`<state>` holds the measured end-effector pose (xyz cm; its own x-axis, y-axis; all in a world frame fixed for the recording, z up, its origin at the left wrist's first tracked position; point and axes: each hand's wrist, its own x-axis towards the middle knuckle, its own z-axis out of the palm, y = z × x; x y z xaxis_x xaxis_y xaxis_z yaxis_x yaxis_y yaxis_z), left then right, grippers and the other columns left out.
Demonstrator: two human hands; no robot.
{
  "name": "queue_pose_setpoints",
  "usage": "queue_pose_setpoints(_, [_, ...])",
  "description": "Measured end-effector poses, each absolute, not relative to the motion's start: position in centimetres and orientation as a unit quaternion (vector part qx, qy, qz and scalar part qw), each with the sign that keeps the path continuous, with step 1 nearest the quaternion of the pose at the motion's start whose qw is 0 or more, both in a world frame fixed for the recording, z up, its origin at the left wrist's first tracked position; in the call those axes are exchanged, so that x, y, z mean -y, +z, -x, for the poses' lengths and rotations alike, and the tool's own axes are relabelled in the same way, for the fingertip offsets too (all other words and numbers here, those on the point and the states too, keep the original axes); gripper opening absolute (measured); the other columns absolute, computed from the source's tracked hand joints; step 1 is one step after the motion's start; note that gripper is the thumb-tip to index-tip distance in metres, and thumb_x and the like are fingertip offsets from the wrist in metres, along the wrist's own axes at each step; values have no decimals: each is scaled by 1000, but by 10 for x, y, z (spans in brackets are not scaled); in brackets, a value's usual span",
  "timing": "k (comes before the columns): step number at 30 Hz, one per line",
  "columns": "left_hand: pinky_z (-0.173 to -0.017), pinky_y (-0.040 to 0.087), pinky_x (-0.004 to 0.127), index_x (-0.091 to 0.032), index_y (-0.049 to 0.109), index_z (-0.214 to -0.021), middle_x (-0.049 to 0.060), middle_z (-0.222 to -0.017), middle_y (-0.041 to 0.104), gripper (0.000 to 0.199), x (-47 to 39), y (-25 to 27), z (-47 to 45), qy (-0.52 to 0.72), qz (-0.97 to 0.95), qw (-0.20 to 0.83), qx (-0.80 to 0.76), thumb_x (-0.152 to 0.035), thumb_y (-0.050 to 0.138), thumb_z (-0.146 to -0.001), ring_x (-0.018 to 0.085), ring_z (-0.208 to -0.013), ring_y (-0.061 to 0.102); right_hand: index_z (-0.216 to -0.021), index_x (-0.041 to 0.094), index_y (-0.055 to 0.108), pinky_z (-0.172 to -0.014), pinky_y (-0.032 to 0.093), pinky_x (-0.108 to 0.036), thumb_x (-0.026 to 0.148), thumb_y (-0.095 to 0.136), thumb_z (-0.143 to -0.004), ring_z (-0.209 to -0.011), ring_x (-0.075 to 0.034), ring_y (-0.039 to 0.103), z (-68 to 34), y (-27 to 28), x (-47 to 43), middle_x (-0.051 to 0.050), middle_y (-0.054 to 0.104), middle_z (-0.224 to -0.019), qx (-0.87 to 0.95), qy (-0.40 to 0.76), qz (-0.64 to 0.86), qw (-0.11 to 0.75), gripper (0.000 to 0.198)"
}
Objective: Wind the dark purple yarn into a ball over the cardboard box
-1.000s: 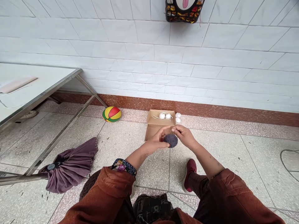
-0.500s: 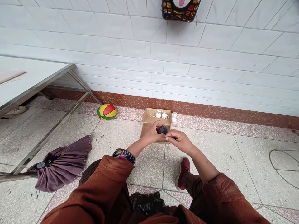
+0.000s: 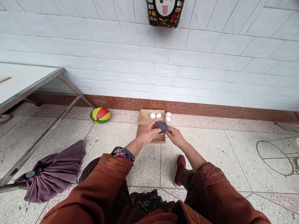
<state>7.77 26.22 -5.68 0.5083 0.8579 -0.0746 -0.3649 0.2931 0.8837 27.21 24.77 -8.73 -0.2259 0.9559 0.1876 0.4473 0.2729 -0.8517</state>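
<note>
Yarn (image 3: 161,126) over speckled floor (image 3: 203,149), tiled wall (image 3: 210,68) beyond

The left hand (image 3: 147,132) grips a dark yarn ball (image 3: 161,126), and the fingertips of the right hand (image 3: 175,136) are at its right edge. Below is an open cardboard box (image 3: 141,119), with white yarn balls (image 3: 153,115) in its far part. A striped ball (image 3: 100,115) lies near the wall (image 3: 130,53), a purple umbrella (image 3: 52,179) beside the table (image 3: 25,79).
</note>
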Motion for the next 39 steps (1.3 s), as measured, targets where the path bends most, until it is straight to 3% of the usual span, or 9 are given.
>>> queue_pose_setpoints(3, [-82, 50, 33, -17, 65, -112, 8, -112, 65, 44, -265, -62, -75, 429, -401, 722, -366, -24, 76, -70, 20, -96, 61, -83, 21, 65, -74, 47, -28, 29, 55, -96, -77, -17, 61, -263, -78, -233, -2, 67, -81, 757, 339, 438, 347, 19])
queue_pose_setpoints(6, [-76, 48, 30, -16, 65, -107, 8, -106, 66, 42, -263, -63, -69, 411, -438, 664, -445, -22, 75, -66, 19, -92, 60, -88, 20, 67, -74, 48, -28, 30, 58, -97, -76, -16, 61, -256, -60, -221, -2, 67, -83, 781, 340, 384, 356, 17])
queue_pose_setpoints(11, [-68, 42, 27, -16, 68, -110, 5, -95, 66, 39, -241, -57, -56, 326, -530, 644, -445, -27, 72, -72, 17, -82, 58, -88, 22, 71, -76, 49, -30, 34, 61, -97, -79, -18, 62, -251, -41, -221, -4, 68, -84, 768, 304, 386, 411, 18])
queue_pose_setpoints(16, [-74, 45, 29, -24, 57, -136, 6, -111, 65, 67, -212, -47, -41, 307, -529, 706, -355, -23, 73, -72, 19, -92, 59, -86, 22, 71, -80, 49, -32, 34, 61, -96, -83, -19, 62, -236, -50, -225, -3, 68, -84, 731, 310, 410, 449, 19])
queue_pose_setpoints(19, [-74, 48, 29, -30, 51, -143, 8, -121, 62, 74, -201, -39, -32, 316, -492, 755, -297, -25, 75, -73, 20, -96, 60, -84, 21, 68, -77, 49, -30, 32, 58, -94, -80, -18, 62, -224, -61, -219, -2, 68, -82, 674, 351, 458, 460, 18])
queue_pose_setpoints(25, [-70, 51, 26, -27, 58, -133, 6, -119, 60, 61, -196, -34, -23, 395, -415, 736, -360, -24, 75, -74, 17, -94, 61, -84, 20, 66, -75, 48, -29, 24, 53, -92, -78, -18, 61, -207, -82, -192, -2, 67, -80, 668, 352, 509, 414, 15])
queue_pose_setpoints(30, [-69, 52, 26, -23, 59, -124, 6, -114, 63, 55, -188, -33, -18, 428, -408, 708, -386, -23, 75, -72, 17, -92, 62, -85, 21, 66, -72, 47, -28, 30, 54, -94, -73, -18, 59, -195, -89, -168, 0, 63, -74, 686, 335, 507, 400, 18])
queue_pose_setpoints(35, [-69, 52, 27, -21, 59, -115, 6, -113, 62, 47, -176, -38, -10, 453, -374, 700, -406, -26, 73, -71, 18, -93, 63, -89, 20, 66, -74, 48, -28, 37, 52, -99, -77, -17, 61, -188, -85, -144, -3, 67, -84, 737, 335, 442, 387, 24])
queue_pose_setpoints(39, [-70, 51, 27, -21, 56, -119, 7, -114, 62, 53, -168, -47, -4, 450, -380, 675, -444, -28, 74, -70, 18, -93, 62, -91, 21, 67, -75, 48, -30, 36, 51, -101, -79, -18, 62, -183, -69, -128, -4, 65, -83, 793, 292, 398, 357, 24])
